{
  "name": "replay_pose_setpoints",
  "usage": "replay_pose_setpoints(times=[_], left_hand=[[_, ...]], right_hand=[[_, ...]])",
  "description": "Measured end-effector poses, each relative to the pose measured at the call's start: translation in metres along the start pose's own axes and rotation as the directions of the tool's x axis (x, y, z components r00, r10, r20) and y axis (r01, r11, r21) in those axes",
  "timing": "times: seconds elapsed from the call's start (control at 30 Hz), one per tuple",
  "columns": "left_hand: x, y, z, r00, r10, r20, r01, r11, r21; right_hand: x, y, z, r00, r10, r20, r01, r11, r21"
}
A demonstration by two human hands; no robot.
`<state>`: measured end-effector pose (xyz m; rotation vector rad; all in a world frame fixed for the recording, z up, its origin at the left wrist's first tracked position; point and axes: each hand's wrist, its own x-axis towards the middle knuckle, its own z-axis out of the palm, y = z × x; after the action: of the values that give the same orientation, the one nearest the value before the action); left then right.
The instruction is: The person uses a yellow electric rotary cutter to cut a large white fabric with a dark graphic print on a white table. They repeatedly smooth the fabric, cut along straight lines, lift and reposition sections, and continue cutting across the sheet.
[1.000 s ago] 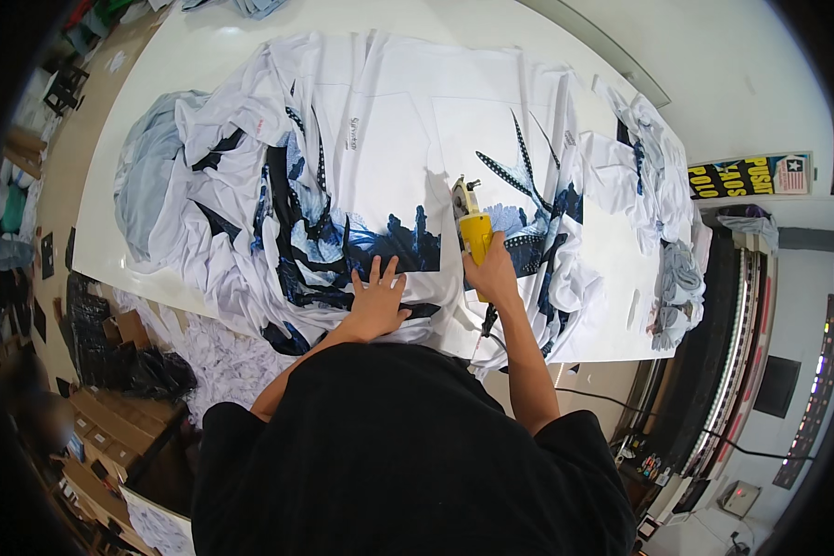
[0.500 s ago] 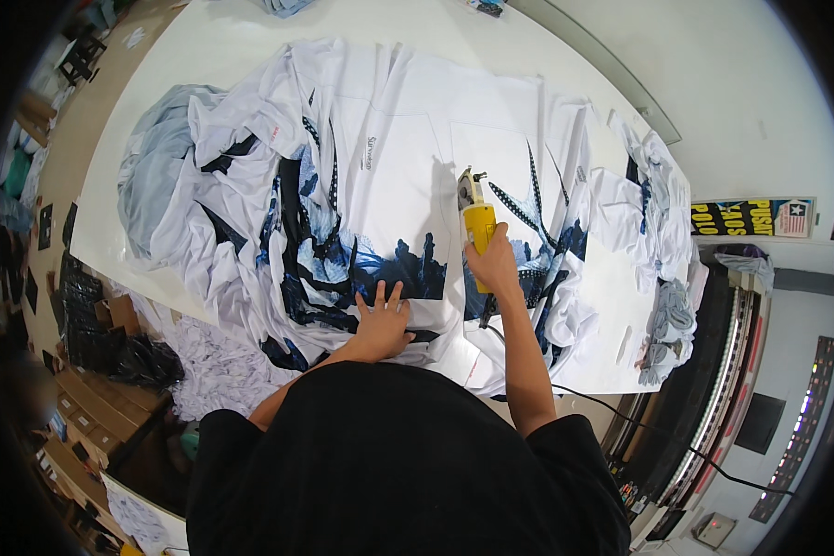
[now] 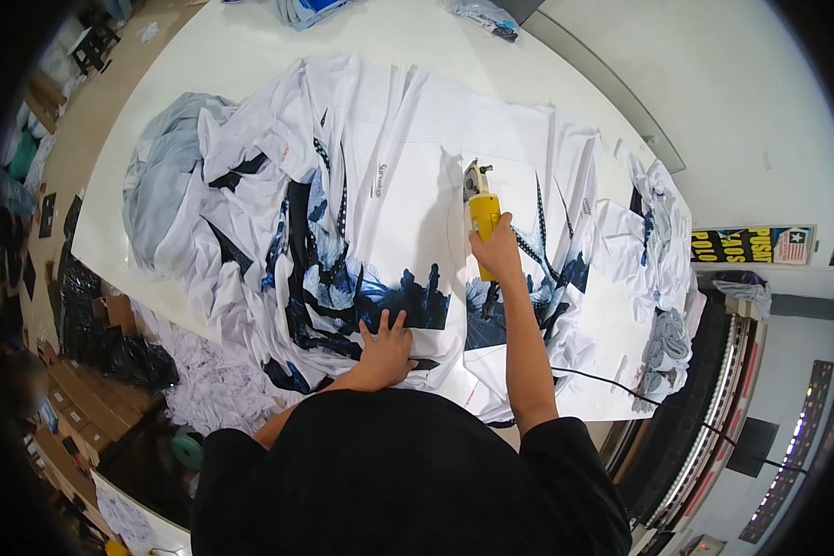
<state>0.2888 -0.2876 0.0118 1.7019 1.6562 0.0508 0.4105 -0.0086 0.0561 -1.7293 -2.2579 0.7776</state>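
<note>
My right hand (image 3: 497,248) grips a yellow electric rotary fabric cutter (image 3: 485,211), its cutting head pointing away from me. The head sits on white printed fabric (image 3: 415,199), close to the far end of the line between two printed panels. Beneath the head, the blade's contact with the cloth is hard to make out. My left hand (image 3: 386,355) lies flat with fingers spread on the near edge of the left panel, over its dark blue print (image 3: 406,298). Wrinkled white and blue fabric (image 3: 310,232) bunches left of the panel.
Grey-blue cloth (image 3: 167,176) is heaped at the left of the white table (image 3: 157,69). More cut pieces (image 3: 663,324) lie along the right edge. A black power cord (image 3: 607,378) trails off to the right. White scraps (image 3: 218,371) pile below the table's left side.
The cutter in my right hand has moved farther away along the fabric, toward the panel's far end. My left hand stays on the cloth. The whole view has shifted slightly.
</note>
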Motion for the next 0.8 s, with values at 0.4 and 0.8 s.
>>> replay_pose_setpoints(times=[0.4, 0.8], left_hand=[[0.003, 0.004, -0.023, 0.999, 0.013, -0.038, -0.016, 0.997, -0.082], [0.040, -0.008, -0.045, 0.996, 0.043, -0.074, -0.031, 0.988, 0.154]], right_hand=[[0.069, -0.015, 0.000, 1.000, -0.016, -0.009, 0.015, 0.998, -0.066], [0.195, -0.033, 0.007, 1.000, -0.016, 0.012, 0.016, 0.998, -0.069]])
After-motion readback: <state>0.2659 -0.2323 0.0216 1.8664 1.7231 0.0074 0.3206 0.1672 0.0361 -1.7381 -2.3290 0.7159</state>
